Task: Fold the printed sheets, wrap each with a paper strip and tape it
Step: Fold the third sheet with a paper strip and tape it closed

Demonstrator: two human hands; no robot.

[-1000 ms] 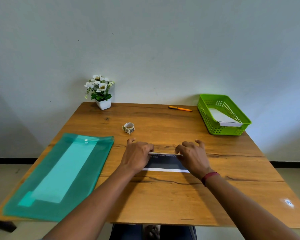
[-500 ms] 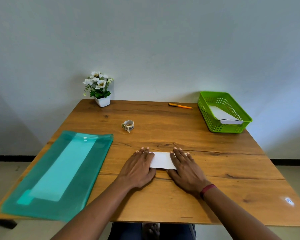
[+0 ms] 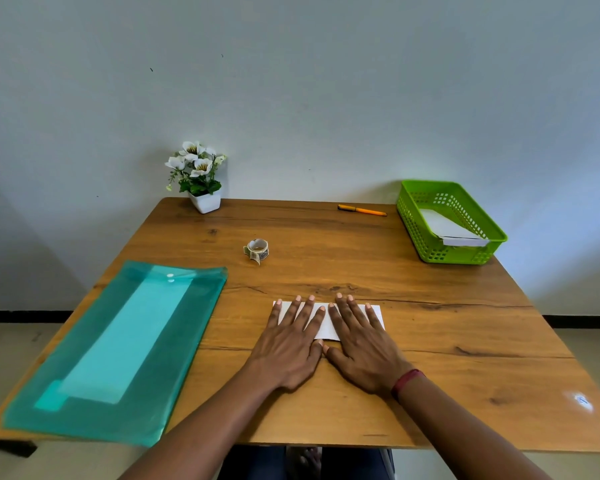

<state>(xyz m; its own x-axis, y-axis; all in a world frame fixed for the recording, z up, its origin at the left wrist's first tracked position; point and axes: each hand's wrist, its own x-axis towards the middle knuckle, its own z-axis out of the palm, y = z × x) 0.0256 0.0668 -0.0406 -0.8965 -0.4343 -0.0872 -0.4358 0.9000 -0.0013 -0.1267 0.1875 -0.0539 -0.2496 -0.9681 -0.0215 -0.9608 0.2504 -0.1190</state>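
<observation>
within 1 second your left hand (image 3: 291, 351) and right hand (image 3: 362, 351) went from curled to flat, fingers spread, pressing the folded sheet (image 3: 327, 329) at the table's (image 3: 447, 341) near middle; the fold looks done. the green basket (image 3: 413, 221) holds 1 white bundle (image 3: 444, 225); the teal folder (image 3: 194, 306) shows pale paper (image 3: 125, 341) inside.

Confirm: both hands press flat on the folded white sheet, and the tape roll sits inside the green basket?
No: the head view shows the tape roll on the table, outside the green basket. The left hand and right hand press flat on the folded white sheet.
</observation>
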